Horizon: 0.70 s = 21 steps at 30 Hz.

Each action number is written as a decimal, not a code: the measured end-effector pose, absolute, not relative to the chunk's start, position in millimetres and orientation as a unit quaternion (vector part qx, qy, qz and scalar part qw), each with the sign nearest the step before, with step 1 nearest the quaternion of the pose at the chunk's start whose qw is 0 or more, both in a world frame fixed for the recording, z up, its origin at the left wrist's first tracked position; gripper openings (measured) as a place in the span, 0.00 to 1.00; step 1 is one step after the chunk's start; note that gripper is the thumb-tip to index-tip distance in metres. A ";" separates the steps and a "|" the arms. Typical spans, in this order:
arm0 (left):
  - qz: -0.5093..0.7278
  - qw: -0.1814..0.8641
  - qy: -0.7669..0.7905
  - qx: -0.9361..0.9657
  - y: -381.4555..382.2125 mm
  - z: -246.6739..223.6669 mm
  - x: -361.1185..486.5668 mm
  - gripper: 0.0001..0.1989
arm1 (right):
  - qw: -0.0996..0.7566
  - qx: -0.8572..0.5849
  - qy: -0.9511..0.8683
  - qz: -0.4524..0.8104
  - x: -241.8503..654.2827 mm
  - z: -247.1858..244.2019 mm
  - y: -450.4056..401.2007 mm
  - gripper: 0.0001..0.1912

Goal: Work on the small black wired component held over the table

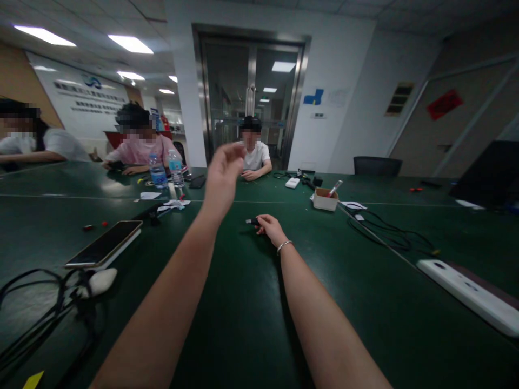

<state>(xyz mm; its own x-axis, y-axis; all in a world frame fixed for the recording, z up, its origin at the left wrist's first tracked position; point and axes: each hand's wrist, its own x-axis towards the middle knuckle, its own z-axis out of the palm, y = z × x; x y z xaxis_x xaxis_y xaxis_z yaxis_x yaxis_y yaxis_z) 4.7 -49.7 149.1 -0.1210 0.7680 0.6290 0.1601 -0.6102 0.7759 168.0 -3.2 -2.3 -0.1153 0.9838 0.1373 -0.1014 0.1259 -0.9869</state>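
My right hand (271, 229), with a silver bracelet at its wrist, is low over the green table in front of me. Its fingers pinch a small black USB stick (253, 221), whose silver plug end points left. Higher up and to the left, my left hand (225, 173) is raised well off the table. Its fingers are loosely curved towards the right, slightly blurred, and nothing shows in them. The two hands are apart.
On the left lie a phone (106, 244), a white mouse (102, 282) and black cables (38, 319). Water bottles (158, 172) stand farther back. A small box (325, 200), more cables (389, 229) and a white power strip (466, 294) are on the right. People sit opposite.
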 end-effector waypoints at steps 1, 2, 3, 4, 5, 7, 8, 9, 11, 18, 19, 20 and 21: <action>0.629 0.246 0.397 0.622 -44.9 139.4 9.0 0.16 | 0.525 -0.408 -0.536 0.520 168.1 -2.6 -2.8 0.06; 0.602 0.260 0.434 0.617 -39.0 126.1 13.1 0.16 | 0.526 -0.405 -0.535 0.523 168.0 -2.8 -2.4 0.06; 0.575 0.272 0.479 0.605 -32.8 109.8 16.7 0.16 | 0.527 -0.401 -0.535 0.525 167.9 -3.0 -1.9 0.06; 0.553 0.280 0.521 0.587 -26.8 91.5 19.5 0.15 | 0.527 -0.399 -0.535 0.526 167.7 -3.2 -1.5 0.06; 0.538 0.285 0.554 0.567 -21.5 72.7 21.5 0.14 | 0.527 -0.399 -0.535 0.526 167.4 -3.3 -1.2 0.06; 0.546 0.296 0.549 0.560 -15.2 37.7 22.8 0.13 | 0.525 -0.406 -0.538 0.520 166.9 -3.4 -1.1 0.06; 0.546 0.319 0.531 0.564 -14.4 23.4 22.4 0.13 | 0.524 -0.410 -0.540 0.516 166.6 -3.3 -1.3 0.05; 0.543 0.346 0.504 0.576 -14.8 12.0 21.6 0.13 | 0.523 -0.411 -0.543 0.512 166.4 -3.1 -1.6 0.05; 0.524 0.375 0.455 0.614 -17.9 -1.8 19.2 0.12 | 0.526 -0.410 -0.548 0.505 166.2 -2.7 -2.5 0.05; 0.526 0.375 0.423 0.635 -21.8 -4.0 11.5 0.12 | 0.523 -0.410 -0.544 0.512 166.2 -2.1 -3.1 0.06; 0.534 0.378 0.425 0.626 -21.1 -4.1 11.2 0.11 | 0.522 -0.411 -0.545 0.511 166.3 -2.1 -3.0 0.06; 0.539 0.381 0.426 0.619 -20.4 -4.4 11.1 0.11 | 0.522 -0.412 -0.546 0.510 166.3 -2.0 -2.9 0.06; 0.542 0.382 0.427 0.615 -19.9 -4.9 11.3 0.10 | 0.522 -0.412 -0.547 0.509 166.4 -2.0 -3.0 0.06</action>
<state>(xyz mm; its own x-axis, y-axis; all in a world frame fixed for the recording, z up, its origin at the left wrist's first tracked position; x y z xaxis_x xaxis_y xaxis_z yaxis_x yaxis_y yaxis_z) 11.3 -19.9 -4.9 0.0471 0.9391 0.3404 0.1113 -0.3436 0.9325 166.4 -3.0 -2.0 -0.1153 0.9816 0.1522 -0.0806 0.1434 -0.9864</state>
